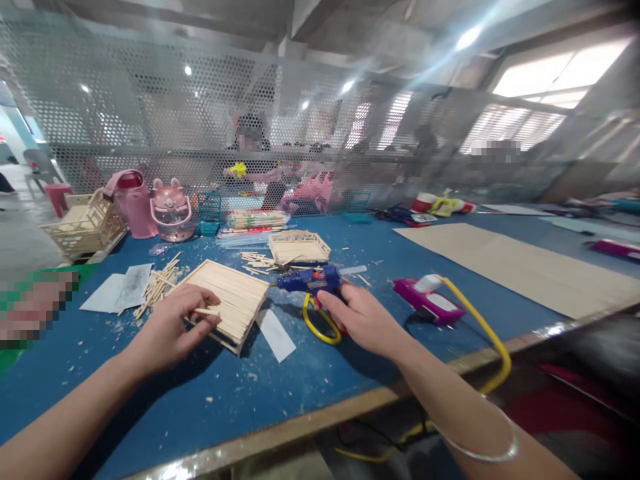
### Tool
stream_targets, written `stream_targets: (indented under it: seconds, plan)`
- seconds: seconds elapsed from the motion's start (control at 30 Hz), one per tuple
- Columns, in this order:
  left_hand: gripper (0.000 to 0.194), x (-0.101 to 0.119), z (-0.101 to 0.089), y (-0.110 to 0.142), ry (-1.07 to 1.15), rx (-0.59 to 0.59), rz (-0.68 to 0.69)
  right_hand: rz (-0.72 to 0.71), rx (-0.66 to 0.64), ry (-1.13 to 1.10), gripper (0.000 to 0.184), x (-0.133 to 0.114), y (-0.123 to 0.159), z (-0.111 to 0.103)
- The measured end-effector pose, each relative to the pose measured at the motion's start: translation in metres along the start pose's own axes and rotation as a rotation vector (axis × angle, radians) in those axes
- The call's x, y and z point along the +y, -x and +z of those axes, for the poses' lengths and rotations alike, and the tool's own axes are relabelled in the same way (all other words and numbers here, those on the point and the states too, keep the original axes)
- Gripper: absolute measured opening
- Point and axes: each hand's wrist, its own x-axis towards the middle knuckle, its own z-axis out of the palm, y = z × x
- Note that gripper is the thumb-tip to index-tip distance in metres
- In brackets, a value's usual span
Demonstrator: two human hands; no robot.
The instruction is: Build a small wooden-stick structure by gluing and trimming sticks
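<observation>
In the head view my left hand (183, 320) pinches a short wooden stick (207, 312) over the near left side of a wooden stick panel (225, 290). The panel has a raised rim and rests on the blue table. My right hand (363, 313) is wrapped round the grip of a blue glue gun (313, 279), whose nozzle points left at the panel's right corner. A clear glue stick (354, 270) sticks out of its back. Below the gun a yellow cord (320, 330) loops on the table. A white paper strip (277, 337) lies beside the panel.
Loose sticks (157, 287) and paper pieces lie left. Behind stand a small stick tray (299, 248), stick packs (256, 220), pink bottles (173, 210) and a stick model (87, 227). A purple power socket (430, 303) and brown cardboard (520, 267) are right. A perforated screen (200, 120) stands beyond.
</observation>
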Motion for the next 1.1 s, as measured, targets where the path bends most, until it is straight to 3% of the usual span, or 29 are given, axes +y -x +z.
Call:
stream_targets:
  seconds: [1.1]
  plan:
    - [0.018,-0.0013,-0.0015,0.0009,0.029,-0.009,-0.036,-0.056,0.054,0.103,0.041,-0.0024,0.0012,0.0037]
